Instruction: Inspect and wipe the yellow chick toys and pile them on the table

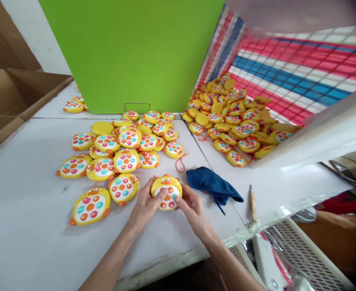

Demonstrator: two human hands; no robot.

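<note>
Between both hands, just above the white tabletop, is a yellow duck-shaped pop toy (166,186) with a white belly and coloured round buttons. My left hand (146,204) grips its left side, thumb lying over the buttons. Round the right side, my right hand (192,206) has its thumb on the lower buttons and its fingers behind. Two like duck toys (89,206) lie on the table to the left, close to a loose pile of more (129,137). A dark blue cloth (212,184) is crumpled just right of my right hand.
A large heap of duck toys (235,117) spreads at the right against striped sheeting (289,76) and mesh. Behind the pile rises a green panel (132,52). A tape-wrapped tool (252,204) lies near the front edge. Cardboard boxes (23,93) stand left; a white plastic basket (308,250) sits below.
</note>
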